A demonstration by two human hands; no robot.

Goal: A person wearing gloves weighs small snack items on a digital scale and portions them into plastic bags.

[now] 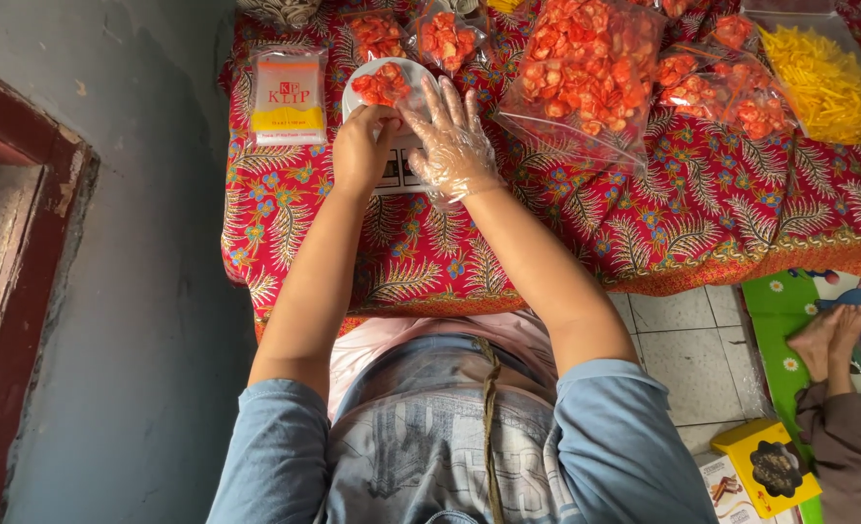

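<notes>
Two hands meet at a small white bowl [389,82] of orange-red pieces, sitting on a scale [398,170] on the red patterned cloth [702,213]. Left hand [360,146] is curled, pinching the bowl's near rim; right hand [453,136] — in a clear plastic glove — lies open, fingers spread, pointing away. One yellow-and-white packet [289,95] lies just left — bags [585,73] of orange pieces right.

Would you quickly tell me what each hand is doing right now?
Left hand: bare, curled at the white bowl rim.
Right hand: gloved, open, fingers spread, holding nothing.
</notes>
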